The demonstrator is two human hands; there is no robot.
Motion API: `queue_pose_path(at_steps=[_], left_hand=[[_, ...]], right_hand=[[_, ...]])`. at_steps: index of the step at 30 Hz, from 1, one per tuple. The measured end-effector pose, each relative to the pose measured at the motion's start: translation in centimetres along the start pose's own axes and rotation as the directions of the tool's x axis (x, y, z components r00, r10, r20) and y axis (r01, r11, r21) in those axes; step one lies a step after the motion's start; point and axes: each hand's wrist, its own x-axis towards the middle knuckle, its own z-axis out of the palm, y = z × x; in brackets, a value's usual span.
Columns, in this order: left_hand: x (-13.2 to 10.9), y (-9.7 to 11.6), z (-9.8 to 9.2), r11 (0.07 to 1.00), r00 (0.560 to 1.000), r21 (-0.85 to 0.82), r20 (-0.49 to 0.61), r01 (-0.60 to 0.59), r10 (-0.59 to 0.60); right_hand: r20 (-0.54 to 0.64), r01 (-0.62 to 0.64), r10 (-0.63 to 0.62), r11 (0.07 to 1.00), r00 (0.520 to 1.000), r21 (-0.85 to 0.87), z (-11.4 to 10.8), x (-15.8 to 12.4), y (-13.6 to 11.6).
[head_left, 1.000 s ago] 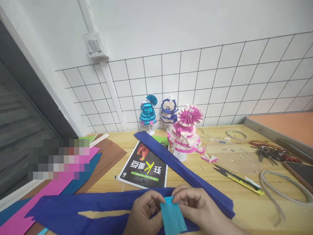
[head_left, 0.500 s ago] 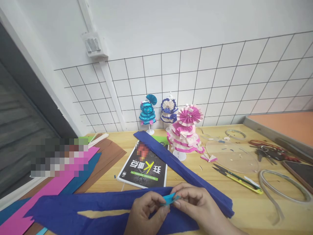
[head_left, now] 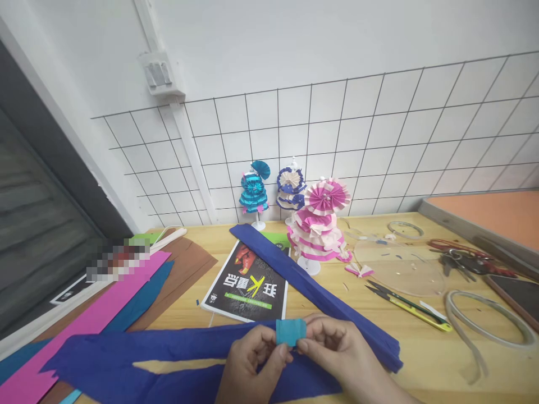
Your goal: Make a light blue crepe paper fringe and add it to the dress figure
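Observation:
Both hands pinch a small folded piece of turquoise crepe paper [head_left: 290,333] between thumbs and fingers. My left hand [head_left: 256,359] is closed on its left edge, and my right hand [head_left: 332,345] grips the right edge. The paper's flat face shows, roughly square. Beneath the hands lies a wide sheet of dark blue crepe paper [head_left: 101,356] with a long slit. A folded dark blue strip [head_left: 311,289] runs diagonally behind the right hand, across a black-covered book [head_left: 248,306].
Three paper-dressed stands, turquoise [head_left: 254,193], blue-and-cream [head_left: 290,188] and pink [head_left: 318,230], stand near the wall. Coloured papers [head_left: 96,303] are piled at left. At right lie black scissors and a yellow cutter [head_left: 421,314], keys [head_left: 458,264] and a clear tape coil [head_left: 490,320].
The turquoise paper has been turned from a thin, edge-on strip so its broader face shows. Both hands stay in nearly the same place, still holding it.

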Motion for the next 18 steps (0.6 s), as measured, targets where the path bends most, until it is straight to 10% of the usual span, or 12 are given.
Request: queue_pose_path(at_steps=[18], left_hand=[[0.2, 0.6, 0.6, 0.988, 0.995, -0.132, -0.035, 0.084, -0.089]], right_hand=[[-0.003, -0.118, 0.119, 0.987, 0.993, 0.107, -0.1, 0.2, 0.8]])
